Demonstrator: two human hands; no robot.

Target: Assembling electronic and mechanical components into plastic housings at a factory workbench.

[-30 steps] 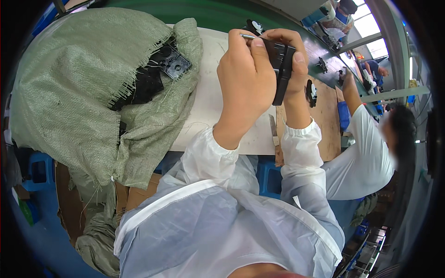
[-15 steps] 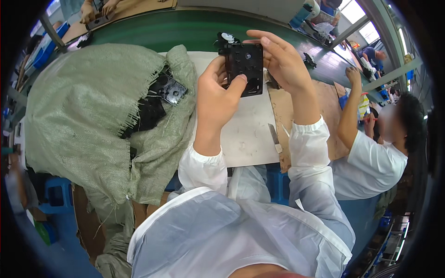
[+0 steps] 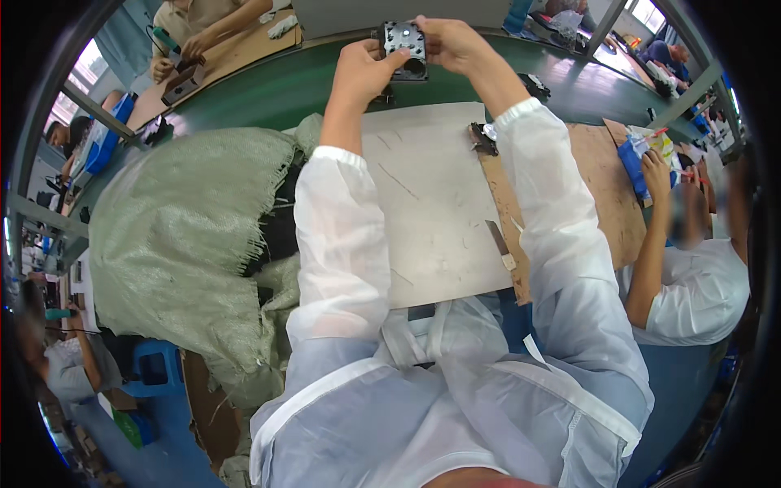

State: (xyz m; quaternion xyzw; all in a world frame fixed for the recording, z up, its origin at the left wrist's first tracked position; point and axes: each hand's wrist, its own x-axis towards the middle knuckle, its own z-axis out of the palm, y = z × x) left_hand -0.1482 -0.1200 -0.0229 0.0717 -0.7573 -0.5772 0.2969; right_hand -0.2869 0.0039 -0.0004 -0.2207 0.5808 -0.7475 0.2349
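Note:
Both my arms are stretched far forward over the green belt. A rectangular black plastic housing (image 3: 406,50) with small shiny details on its face is held up between my hands. My left hand (image 3: 356,71) grips its left side, the thumb lying across its face. The fingers of my right hand (image 3: 454,44) are closed at its upper right edge. Below my hands lies a pale, scratched board (image 3: 431,203) on the bench. A small black-and-white part (image 3: 484,138) sits at the board's far right corner.
A green woven sack (image 3: 187,220) bulges at the left, dark parts showing in its opening. A flat blade (image 3: 498,242) lies by a cardboard strip. Another black part (image 3: 534,84) rests on the green belt (image 3: 325,93). Co-workers sit at right (image 3: 691,281) and far left (image 3: 203,32).
My hands have moved forward and away with the housing, from above the board to over the green belt. The view has shifted, and more of the board shows.

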